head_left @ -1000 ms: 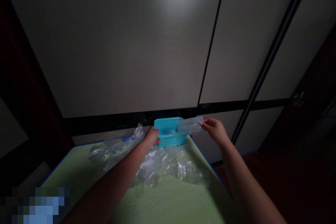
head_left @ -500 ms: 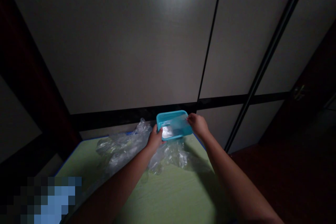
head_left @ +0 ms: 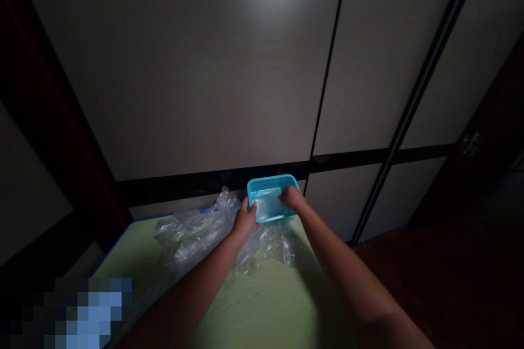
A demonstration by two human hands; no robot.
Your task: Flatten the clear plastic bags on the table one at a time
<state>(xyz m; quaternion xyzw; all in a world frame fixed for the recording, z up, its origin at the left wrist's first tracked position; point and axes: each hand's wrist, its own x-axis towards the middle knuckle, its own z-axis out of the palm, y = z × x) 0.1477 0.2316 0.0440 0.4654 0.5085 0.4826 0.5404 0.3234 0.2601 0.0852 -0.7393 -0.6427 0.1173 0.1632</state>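
A turquoise plastic container [head_left: 272,179], rectangular and open at the top, is tilted toward me above the far part of the table. My left hand [head_left: 245,220] grips its left end, thumb over the rim. Inside the container lies a clear, shiny plastic sheet or bag [head_left: 267,204]. My right hand [head_left: 291,198] reaches in over the right side, its fingers pinched together at the edge of this plastic. Crumpled clear plastic wrap [head_left: 196,237] spreads over the table beneath and left of the container.
The light green table [head_left: 262,305] has a blue edge. Right behind it stand tall grey cabinet panels [head_left: 213,82] with black strips. A dark door with a handle [head_left: 470,143] is at the right. A pixelated blue patch [head_left: 96,316] covers the lower left.
My right hand has moved left and down, from the container's right rim into it, bringing the clear plastic lower inside. My left hand keeps its grip.
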